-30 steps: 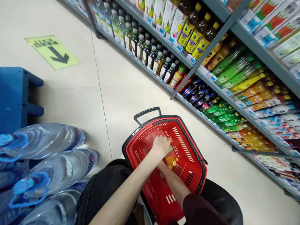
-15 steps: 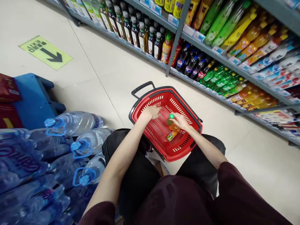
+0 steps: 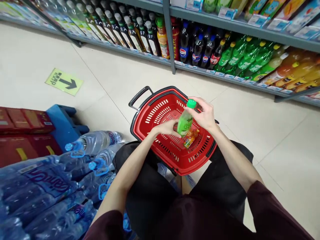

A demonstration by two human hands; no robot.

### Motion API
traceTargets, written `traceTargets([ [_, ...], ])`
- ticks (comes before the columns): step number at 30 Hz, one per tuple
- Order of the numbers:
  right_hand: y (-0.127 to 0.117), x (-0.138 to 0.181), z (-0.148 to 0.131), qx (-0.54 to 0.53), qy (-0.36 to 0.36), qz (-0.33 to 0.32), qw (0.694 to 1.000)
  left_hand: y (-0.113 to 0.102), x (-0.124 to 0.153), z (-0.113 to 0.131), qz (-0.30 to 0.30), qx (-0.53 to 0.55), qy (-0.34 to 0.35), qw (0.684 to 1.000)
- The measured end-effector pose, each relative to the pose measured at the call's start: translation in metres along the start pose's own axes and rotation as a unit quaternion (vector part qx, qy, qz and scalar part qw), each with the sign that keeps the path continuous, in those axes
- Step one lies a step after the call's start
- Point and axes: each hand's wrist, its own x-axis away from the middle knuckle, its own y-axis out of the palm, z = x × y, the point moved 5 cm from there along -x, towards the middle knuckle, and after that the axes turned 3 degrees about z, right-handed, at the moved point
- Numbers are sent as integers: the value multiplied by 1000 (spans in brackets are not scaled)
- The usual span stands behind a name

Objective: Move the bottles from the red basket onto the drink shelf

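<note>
A drink bottle (image 3: 185,124) with a green cap and green label is held tilted over the red shopping basket (image 3: 142,123). My right hand (image 3: 203,113) grips it by the neck, just under the cap. My left hand (image 3: 168,128) is curled round the lower part of its body, thumb in front and fingers partly hidden behind it. Beneath the bottle, an orange and yellow packaged item (image 3: 191,138) lies on the basket floor, partly covered; its kind is unclear. The basket sits between my knees, its black handle (image 3: 140,96) folded outward at the far left.
Ahead runs a shelf (image 3: 172,40) with cola bottles (image 3: 197,50), green soda bottles (image 3: 236,55) and dark glass bottles (image 3: 122,30). Large water bottles (image 3: 92,143) are stacked at my left, near red boxes (image 3: 27,133) and a blue pallet (image 3: 62,121). An arrow sign (image 3: 64,81) marks the floor.
The green-capped bottle has come up from inside the basket in my right hand. My left hand has moved from the basket's far side to the bottle. The view has turned somewhat.
</note>
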Motion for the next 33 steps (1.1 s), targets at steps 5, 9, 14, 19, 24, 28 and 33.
traceTargets([
  [5,-14,-17,21,-69,56,102,991,1,-15,4,56,43,38,997],
  [9,-24,-24,31,-134,89,159,974,-12,-18,12,92,83,52,991],
  [14,-34,-34,34,-247,145,196,938,-12,-15,23,118,124,91,981],
  [19,-28,-39,28,-403,213,142,879,11,-16,35,102,174,106,974],
  [24,-22,-40,27,-513,266,103,810,34,-12,57,71,169,101,978],
  [28,-19,-39,24,-548,292,87,779,42,-8,69,52,183,112,975],
  [33,-16,-31,19,-534,308,63,785,50,-11,63,32,189,105,976],
])
